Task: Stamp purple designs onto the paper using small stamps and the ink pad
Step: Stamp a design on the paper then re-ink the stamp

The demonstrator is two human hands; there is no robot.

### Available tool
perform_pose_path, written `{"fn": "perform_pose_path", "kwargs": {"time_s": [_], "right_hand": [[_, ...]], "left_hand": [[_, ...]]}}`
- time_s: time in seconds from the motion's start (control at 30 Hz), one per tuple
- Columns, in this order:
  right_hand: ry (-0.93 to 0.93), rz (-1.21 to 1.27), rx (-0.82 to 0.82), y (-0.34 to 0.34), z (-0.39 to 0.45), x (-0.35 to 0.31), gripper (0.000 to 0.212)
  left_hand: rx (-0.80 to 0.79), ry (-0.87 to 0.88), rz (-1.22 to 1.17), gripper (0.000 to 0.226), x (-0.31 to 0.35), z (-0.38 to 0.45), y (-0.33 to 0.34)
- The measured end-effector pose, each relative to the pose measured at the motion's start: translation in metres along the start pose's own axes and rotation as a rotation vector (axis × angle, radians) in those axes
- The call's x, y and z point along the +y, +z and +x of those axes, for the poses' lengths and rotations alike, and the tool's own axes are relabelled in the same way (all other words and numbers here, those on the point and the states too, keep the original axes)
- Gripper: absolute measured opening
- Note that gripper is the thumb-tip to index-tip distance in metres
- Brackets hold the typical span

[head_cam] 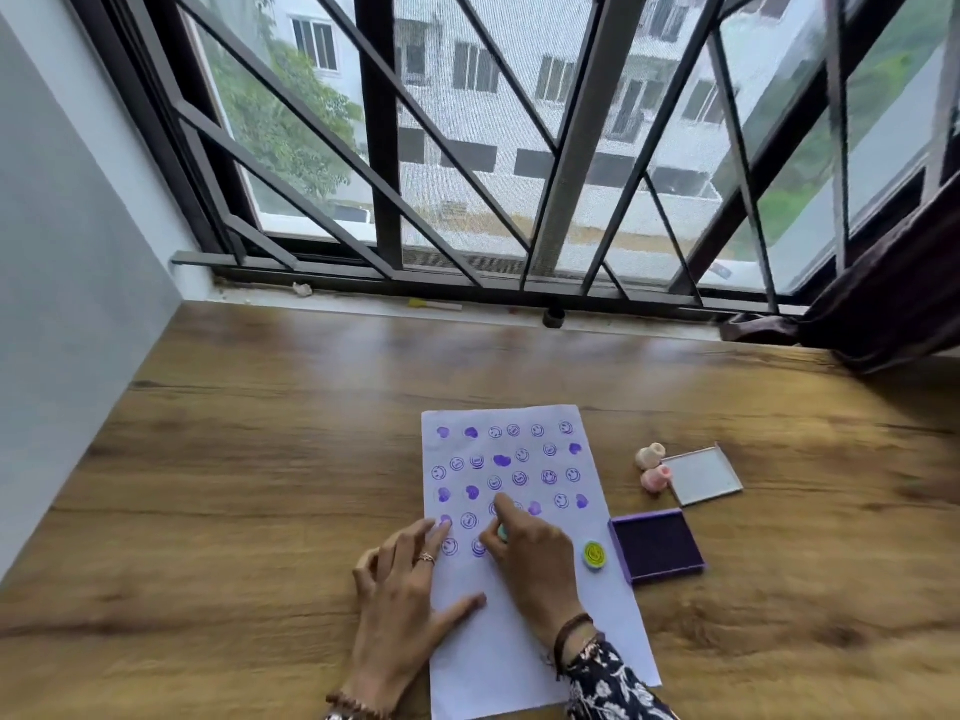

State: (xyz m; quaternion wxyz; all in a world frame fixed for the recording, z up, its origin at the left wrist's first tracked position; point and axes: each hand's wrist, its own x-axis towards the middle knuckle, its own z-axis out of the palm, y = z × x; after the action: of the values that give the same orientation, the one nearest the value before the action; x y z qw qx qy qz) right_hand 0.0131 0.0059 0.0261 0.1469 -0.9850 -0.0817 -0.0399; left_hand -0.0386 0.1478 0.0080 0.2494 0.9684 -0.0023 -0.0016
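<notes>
A white paper (597,517) lies on the wooden table, covered in several rows of purple smiley and heart prints. My right hand (535,569) is shut on a small teal stamp (502,532), held down against the paper in the fifth row. My left hand (405,605) rests flat on the paper's left edge, fingers spread. A yellow smiley stamp (595,555) sits at the paper's right edge. The open purple ink pad (658,546) lies just right of it.
The ink pad's clear lid (704,476) lies farther back on the right, with two pink stamps (653,467) beside it. The wooden table (260,459) runs to a barred window. A dark curtain (883,314) hangs at the right.
</notes>
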Motion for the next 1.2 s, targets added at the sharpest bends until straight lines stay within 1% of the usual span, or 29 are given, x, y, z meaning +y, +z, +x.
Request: {"fn": "perform_pose_path", "kwargs": {"time_s": [0.03, 0.07, 0.1, 0.17, 0.27, 0.37, 0.43, 0.5, 0.57, 0.6, 0.7, 0.73, 0.8, 0.87, 0.9, 1.0, 1.03, 1.07, 1.1, 1.13, 1.2], "right_hand": [[0.065, 0.074, 0.006, -0.003, 0.001, 0.002, 0.028], [0.167, 0.191, -0.003, -0.006, 0.004, 0.006, 0.026], [0.294, 0.352, -0.033, -0.011, 0.006, 0.010, 0.025], [0.534, 0.666, -0.009, -0.023, 0.011, 0.020, 0.022], [0.809, 1.176, -0.014, -0.044, 0.011, 0.036, 0.024], [0.945, 1.532, -0.051, -0.065, 0.002, 0.050, 0.027], [0.958, 1.742, -0.075, -0.077, -0.007, 0.060, 0.032], [0.966, 1.876, -0.086, -0.087, -0.015, 0.069, 0.039], [0.972, 1.919, -0.055, -0.095, -0.024, 0.079, 0.043], [0.967, 1.917, -0.030, -0.097, -0.027, 0.084, 0.041], [0.960, 1.905, 0.035, -0.100, -0.036, 0.098, 0.032], [0.966, 1.888, 0.054, -0.099, -0.038, 0.102, 0.031], [0.977, 1.823, 0.084, -0.097, -0.042, 0.108, 0.029], [0.984, 1.736, 0.104, -0.094, -0.046, 0.113, 0.025], [0.983, 1.684, 0.114, -0.092, -0.049, 0.114, 0.023], [0.969, 1.564, 0.126, -0.087, -0.054, 0.116, 0.017], [0.962, 1.547, 0.127, -0.084, -0.055, 0.115, 0.016], [0.949, 1.538, 0.131, -0.082, -0.055, 0.114, 0.015], [0.929, 1.531, 0.137, -0.081, -0.055, 0.114, 0.014], [0.903, 1.517, 0.139, -0.080, -0.054, 0.113, 0.013], [0.817, 1.456, 0.109, -0.082, -0.052, 0.110, 0.008]], "left_hand": [[0.005, 0.004, 0.011, 0.076, 0.000, 0.000, -0.001], [0.008, 0.011, 0.024, 0.076, 0.000, 0.000, -0.001], [0.013, 0.017, 0.036, 0.076, 0.000, 0.000, 0.000], [0.040, 0.024, 0.038, 0.076, -0.002, -0.001, 0.003], [0.069, 0.026, 0.012, 0.077, -0.003, -0.002, 0.006], [0.114, 0.037, 0.004, 0.073, -0.001, -0.002, 0.003], [0.170, 0.076, -0.012, 0.066, 0.008, 0.001, 0.001], [0.186, 0.144, -0.031, 0.055, 0.028, 0.007, 0.001], [0.163, 0.242, -0.055, 0.045, 0.055, 0.014, 0.005], [0.149, 0.299, -0.066, 0.042, 0.070, 0.017, 0.008], [0.125, 0.460, 0.028, 0.043, 0.107, 0.022, 0.023], [0.091, 0.461, 0.057, 0.046, 0.117, 0.024, 0.027], [-0.012, 0.370, 0.052, 0.050, 0.127, 0.028, 0.036], [-0.091, 0.254, 0.016, 0.042, 0.127, 0.035, 0.048], [-0.105, 0.235, 0.009, 0.036, 0.125, 0.038, 0.053], [-0.078, 0.256, -0.025, 0.022, 0.128, 0.041, 0.056], [-0.055, 0.257, -0.082, 0.019, 0.130, 0.042, 0.053], [-0.019, 0.229, -0.200, 0.017, 0.132, 0.042, 0.052], [0.005, 0.154, -0.365, 0.016, 0.134, 0.041, 0.048], [-0.004, 0.044, -0.561, 0.014, 0.135, 0.040, 0.043], [-0.130, -0.162, -0.947, 0.012, 0.139, 0.038, 0.032]]}}
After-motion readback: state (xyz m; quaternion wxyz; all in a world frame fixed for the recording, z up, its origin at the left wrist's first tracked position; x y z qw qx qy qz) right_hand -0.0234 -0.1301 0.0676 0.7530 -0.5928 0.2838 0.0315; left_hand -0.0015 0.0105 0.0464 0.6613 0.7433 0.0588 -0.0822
